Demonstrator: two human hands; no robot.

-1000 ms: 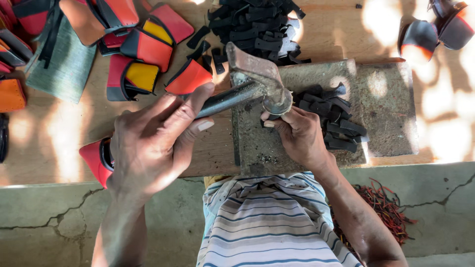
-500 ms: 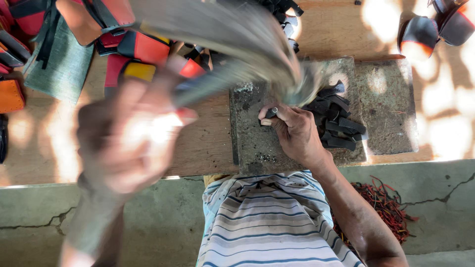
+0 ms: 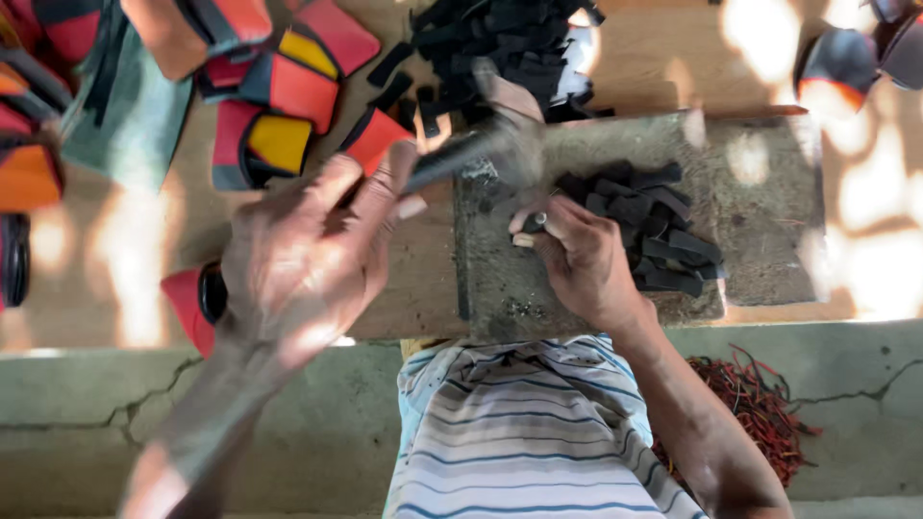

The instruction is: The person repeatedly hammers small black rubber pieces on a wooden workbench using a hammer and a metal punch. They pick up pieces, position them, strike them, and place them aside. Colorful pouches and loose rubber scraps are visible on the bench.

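Hammer [image 3: 481,144], blurred mid-swing, sits in the clenched left hand [image 3: 308,259], head just above a grey stone slab [image 3: 769,259] set on a wooden bench [image 3: 404,308]. Right hand [image 3: 586,259] rests on the slab w/ fingertips pinching a small metal punch [image 3: 535,223], beside a pile of black strips [image 3: 644,226]. More black pieces [image 3: 500,38] and red, orange & yellow pads [image 3: 279,106] crowd the bench top. Dappled sunlight falls across wood; cracked concrete floor [image 3: 96,404] below, tangle of red scraps [image 3: 760,408] at right.
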